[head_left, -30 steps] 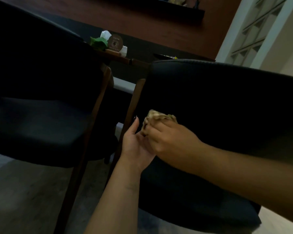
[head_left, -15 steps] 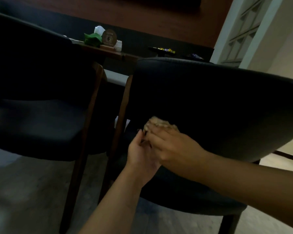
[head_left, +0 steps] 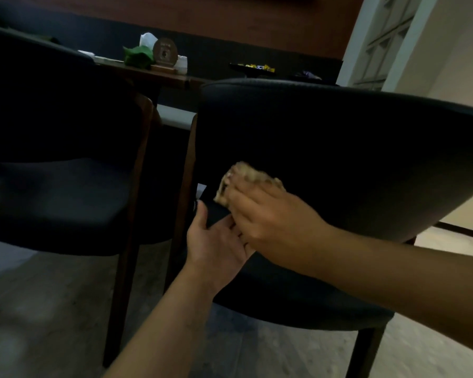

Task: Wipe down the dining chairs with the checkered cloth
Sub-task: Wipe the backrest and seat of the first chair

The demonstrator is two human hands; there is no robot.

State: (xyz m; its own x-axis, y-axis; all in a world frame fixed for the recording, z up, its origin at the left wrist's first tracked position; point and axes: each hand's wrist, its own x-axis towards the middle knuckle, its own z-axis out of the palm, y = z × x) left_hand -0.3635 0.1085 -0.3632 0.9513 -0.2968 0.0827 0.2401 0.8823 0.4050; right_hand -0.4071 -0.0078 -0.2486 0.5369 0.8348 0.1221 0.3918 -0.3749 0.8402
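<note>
A dark upholstered dining chair (head_left: 339,148) with wooden legs fills the right half of the head view, its curved backrest turned toward me. My right hand (head_left: 273,225) presses a bunched beige checkered cloth (head_left: 243,178) against the lower left of that backrest. Just below it my left hand (head_left: 216,241) is palm up with fingers spread, the thumb resting on the backrest's bottom edge; its fingertips are hidden under my right hand. A second dark chair (head_left: 52,165) stands to the left.
Behind the chairs is a wooden dining table (head_left: 170,76) carrying a green cloth (head_left: 138,57), a round wooden plaque (head_left: 165,54), white items and a dark tray of wrapped sweets (head_left: 253,68). Grey floor (head_left: 38,309) lies below. A white doorway is at the right.
The view has shifted down and left, so the right chair sits more to the right. My right hand with the cloth slid slightly right along the backrest; my left hand dropped a little.
</note>
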